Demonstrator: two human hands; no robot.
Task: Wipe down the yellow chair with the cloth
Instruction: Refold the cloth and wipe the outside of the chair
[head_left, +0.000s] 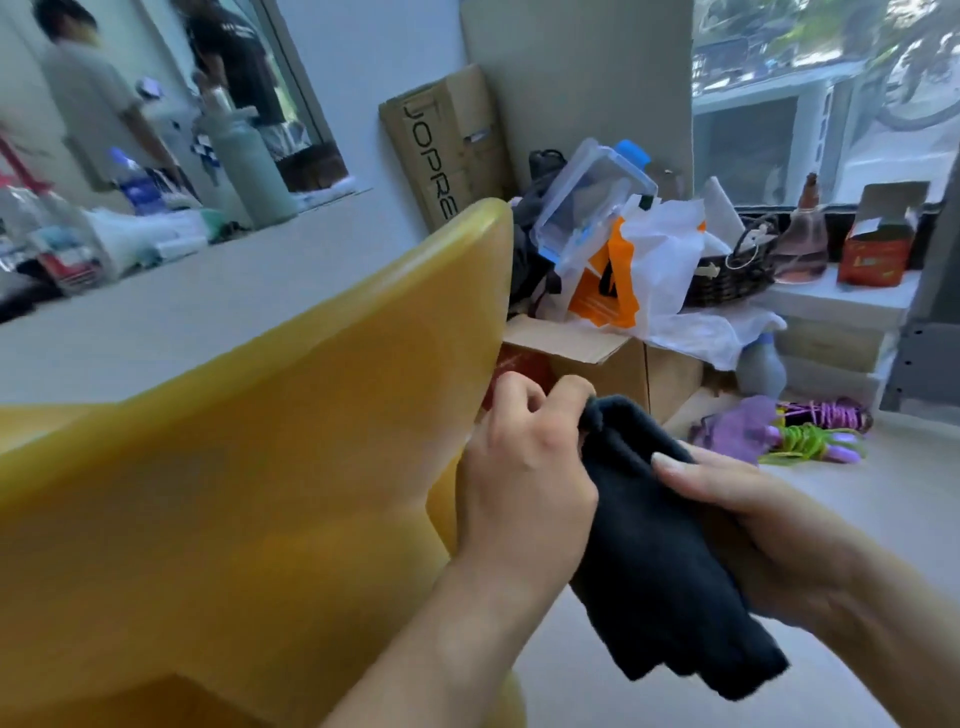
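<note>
The yellow chair (249, 467) fills the left and lower part of the view, its curved backrest rising to a rounded top corner near the centre. Just right of the backrest's edge, a dark navy cloth (660, 566) hangs between both hands. My left hand (524, 467) pinches the cloth's upper corner with fingers curled, close to the chair's edge. My right hand (763, 535) grips the cloth from the right side, thumb lying across its top. The cloth is apart from the chair.
A white counter (171, 317) with bottles and a tall green flask (249, 166) runs behind the chair. Cardboard boxes (608, 364), plastic bags, a clear container and a dark basket (732, 270) crowd the corner. Purple shoes (789, 431) lie on the pale floor. Two people stand at far left.
</note>
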